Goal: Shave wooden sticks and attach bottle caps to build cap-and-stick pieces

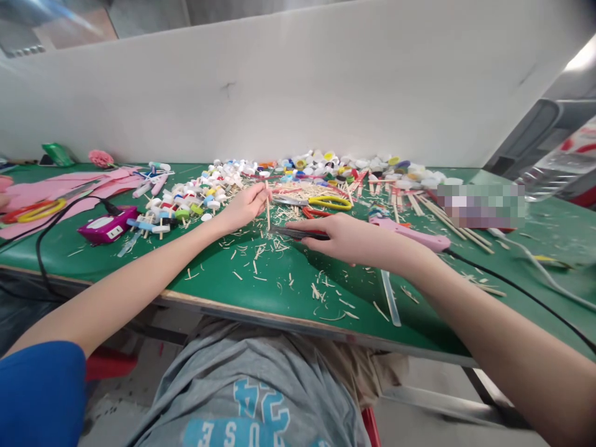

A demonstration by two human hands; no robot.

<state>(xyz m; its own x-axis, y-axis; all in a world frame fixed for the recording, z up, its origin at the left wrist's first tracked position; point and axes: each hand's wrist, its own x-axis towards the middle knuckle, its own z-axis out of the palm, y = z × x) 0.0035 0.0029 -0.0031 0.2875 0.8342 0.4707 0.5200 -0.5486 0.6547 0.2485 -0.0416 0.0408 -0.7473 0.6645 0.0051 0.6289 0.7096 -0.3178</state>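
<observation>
Thin wooden stick [268, 214] stands upright over the middle of the green table [261, 301], top end pinched by the left hand [246, 208], fingers closed narrow on it. Right hand [349, 239] grips a dark-bladed tool [302, 233], fingers wrapped round, tip at the stick's lower end; cannot tell whether it touches.

Main risk: blade skids up the stick toward the left fingertips, likely from a loose pinch or too hard a push. Thin stick could also snap or twist, being held only at the top.

Wood shavings [256, 254] lie under and near; a dropped stick could get lost in them. Just beyond, yellow-handled scissors [330, 203] could snag the right knuckles.

Right: pink glue gun [419, 236] beside the forearm; burn possible if hot, cannot tell. Its black cord [516, 288] could catch the arm and drag it. Far left: bottle-cap pieces [181, 214], easily knocked by the left forearm.
</observation>
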